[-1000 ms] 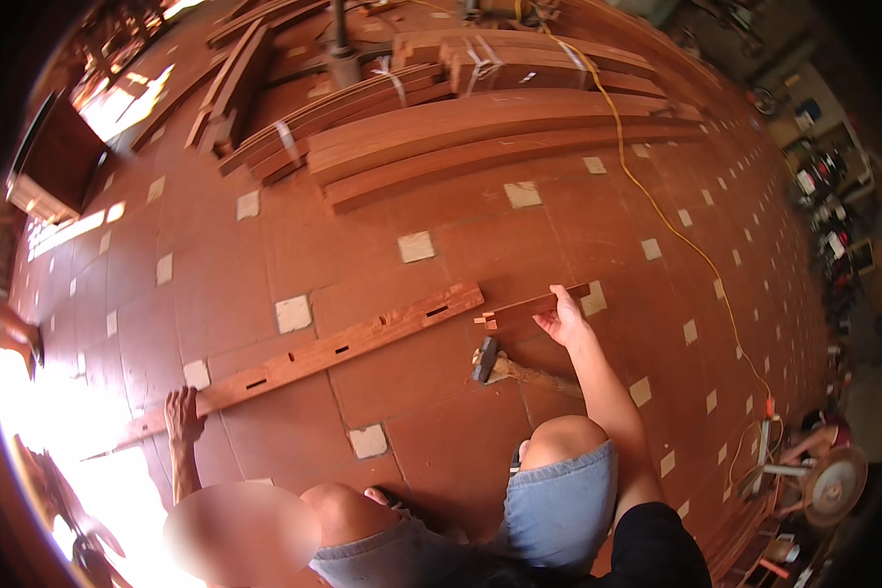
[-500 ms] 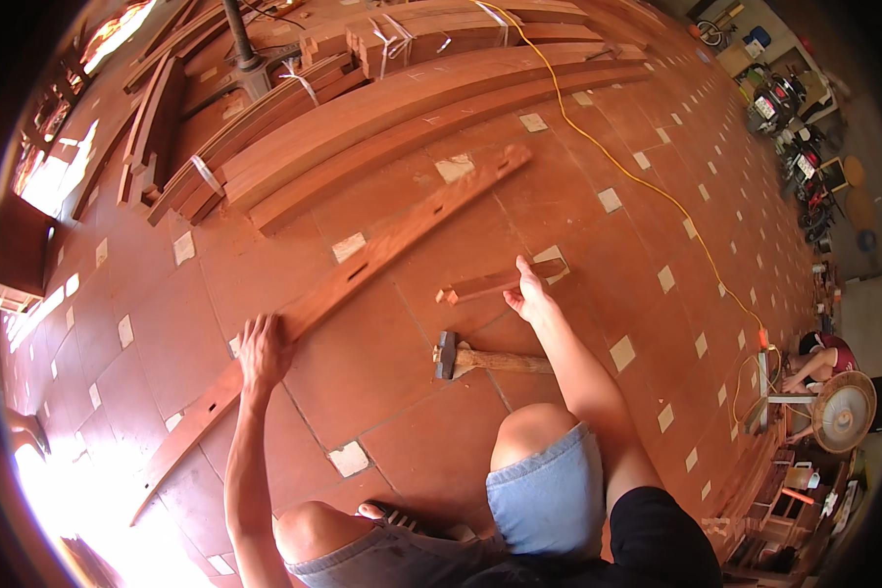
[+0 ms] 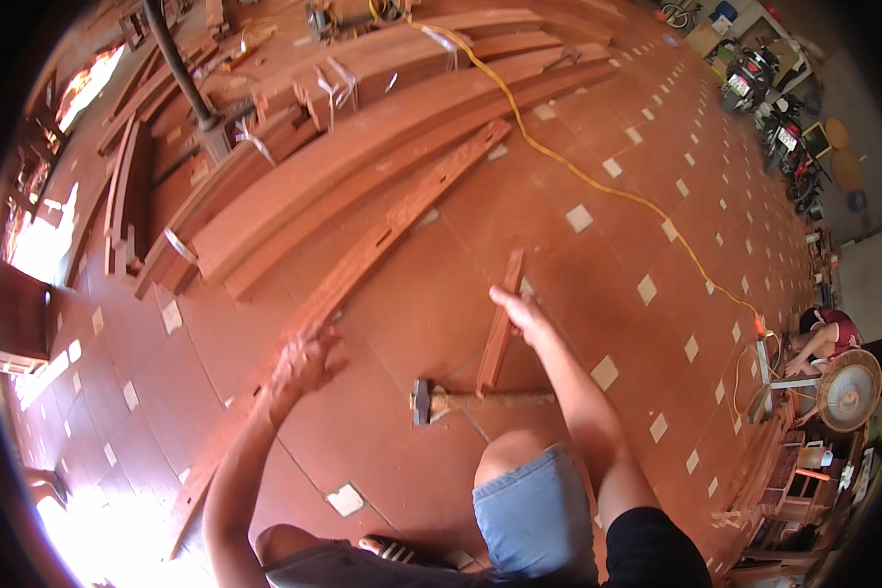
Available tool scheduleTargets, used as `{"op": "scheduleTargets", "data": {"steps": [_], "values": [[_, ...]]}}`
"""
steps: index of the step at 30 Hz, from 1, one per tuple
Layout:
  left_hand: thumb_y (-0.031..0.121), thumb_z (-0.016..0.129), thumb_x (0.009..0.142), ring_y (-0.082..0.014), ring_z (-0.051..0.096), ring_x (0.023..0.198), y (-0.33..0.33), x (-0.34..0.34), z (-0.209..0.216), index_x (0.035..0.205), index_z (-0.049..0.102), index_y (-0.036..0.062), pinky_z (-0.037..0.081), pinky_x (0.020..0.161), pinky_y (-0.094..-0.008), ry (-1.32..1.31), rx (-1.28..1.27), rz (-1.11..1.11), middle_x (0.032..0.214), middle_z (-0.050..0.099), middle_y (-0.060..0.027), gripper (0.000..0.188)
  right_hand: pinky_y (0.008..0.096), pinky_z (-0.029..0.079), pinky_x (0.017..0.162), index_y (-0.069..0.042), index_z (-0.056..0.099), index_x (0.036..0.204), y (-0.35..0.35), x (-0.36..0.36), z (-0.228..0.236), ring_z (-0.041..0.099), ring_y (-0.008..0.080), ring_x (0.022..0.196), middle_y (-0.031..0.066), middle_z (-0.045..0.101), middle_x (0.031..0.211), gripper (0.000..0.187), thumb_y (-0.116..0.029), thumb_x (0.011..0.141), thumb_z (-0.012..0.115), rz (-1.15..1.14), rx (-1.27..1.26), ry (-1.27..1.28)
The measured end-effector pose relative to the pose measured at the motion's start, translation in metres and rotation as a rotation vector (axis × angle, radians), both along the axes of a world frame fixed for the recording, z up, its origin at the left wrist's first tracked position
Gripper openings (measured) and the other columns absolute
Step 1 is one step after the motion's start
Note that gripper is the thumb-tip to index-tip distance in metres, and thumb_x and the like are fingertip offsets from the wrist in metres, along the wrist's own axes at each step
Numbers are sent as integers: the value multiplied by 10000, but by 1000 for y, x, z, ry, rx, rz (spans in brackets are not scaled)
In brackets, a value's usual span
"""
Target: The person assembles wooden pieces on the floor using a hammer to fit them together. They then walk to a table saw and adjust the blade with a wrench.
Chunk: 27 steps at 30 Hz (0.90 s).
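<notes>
A long, slim wooden rail (image 3: 392,235) with slots cut in it slants across the tiles, its far end beside the stacked timber. My left hand (image 3: 306,365) is at the middle of this rail, fingers apart and slightly blurred; whether it still touches the wood is hard to see. My right hand (image 3: 523,316) grips a short wooden piece (image 3: 493,358) near its middle, thumb stretched along it. Beneath that piece's near end lies a hammer (image 3: 422,402), its dark head to the left and its wooden handle running right, in front of my knee.
Stacks of long timber (image 3: 294,196), some tied in bundles, lie at the back left by a metal post (image 3: 181,73). A yellow cable (image 3: 608,191) crosses the tiled floor. At the far right are a round fan (image 3: 848,392), a crouching person (image 3: 828,338) and parked motorbikes (image 3: 755,83).
The long rail has shifted away from me toward the timber stack, and my left hand has loosened from it. The short piece in my right hand has swung from nearly crosswise to pointing away.
</notes>
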<state>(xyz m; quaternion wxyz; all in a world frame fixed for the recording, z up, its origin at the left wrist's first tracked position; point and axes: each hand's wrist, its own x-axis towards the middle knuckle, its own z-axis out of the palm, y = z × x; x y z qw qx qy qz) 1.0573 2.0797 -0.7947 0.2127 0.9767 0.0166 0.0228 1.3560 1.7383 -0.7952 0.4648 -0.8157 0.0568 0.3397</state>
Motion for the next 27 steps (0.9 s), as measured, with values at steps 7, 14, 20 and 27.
{"op": "scheduleTargets", "data": {"steps": [7, 14, 20, 27], "values": [[410, 763, 931, -303, 699, 1079, -95, 14, 143, 1262, 690, 62, 573, 911, -428, 354, -475, 93, 1206, 697, -154, 486, 286, 379, 439, -114, 680, 1057, -4, -28, 113, 567, 116, 632, -3, 641, 819, 435, -498, 887, 791, -255, 110, 312], [381, 732, 966, -155, 689, 759, -210, 61, 393, 1237, 619, 34, 572, 594, -306, 1085, -1249, 222, 936, 713, -79, 455, 430, 532, 665, -33, 736, 995, -23, -117, 335, 702, 231, 838, 100, 740, 868, 585, -609, 894, 736, -227, 73, -11], [423, 801, 875, -156, 652, 589, -255, 44, 547, 1050, 720, -13, 544, 520, -297, 1149, -899, 286, 739, 695, -56, 477, 336, 503, 519, -17, 685, 894, -99, -136, 513, 655, 168, 611, 109, 717, 792, 480, -489, 985, 684, 20, 142, 302], [529, 726, 881, -170, 701, 583, -214, 30, 616, 960, 788, 84, 580, 512, -355, 1136, -500, 738, 730, 731, -42, 457, 257, 484, 450, -51, 659, 861, -231, -62, 612, 620, 103, 545, 50, 694, 741, 335, -353, 996, 709, 68, 155, 385]]}}
